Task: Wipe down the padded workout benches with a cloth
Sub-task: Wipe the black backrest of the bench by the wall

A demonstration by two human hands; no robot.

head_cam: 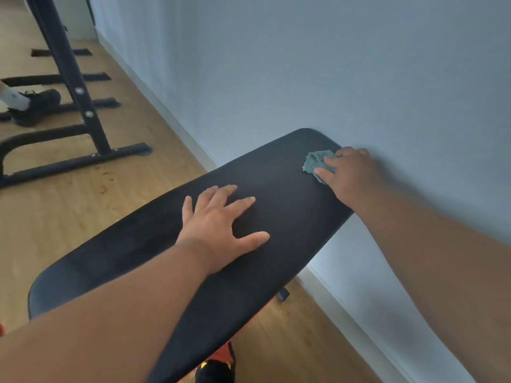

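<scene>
Black padded bench [276, 189] runs diagonally from near left to far right, its far end just beside the pale wall [331, 64]; left hand [221, 225] lies flat on the pad about mid-length, fingers spread and straight, thumb out to the right, palm down on the surface; right hand [348, 172] at the far right end of the pad, fingers curled over a crumpled grey-green cloth [315, 161], pinning it against the pad near the edge by the wall; cloth bunched, part showing left of the fingers, the rest hidden under the hand; right hand slightly blurred; both forearms bare, reaching in from the near edge; wood floor [69, 211] left of and beneath the bench, white skirting along the wall's foot; far left, a black metal frame [77, 95] stands on the floor, slanted post with two bolts, flat foot bar at its base; behind the frame, a black shoe [38, 106] with a white sock above it, at the left edge; near edge below the bench, something orange and black, partly hidden, cannot tell what.
</scene>
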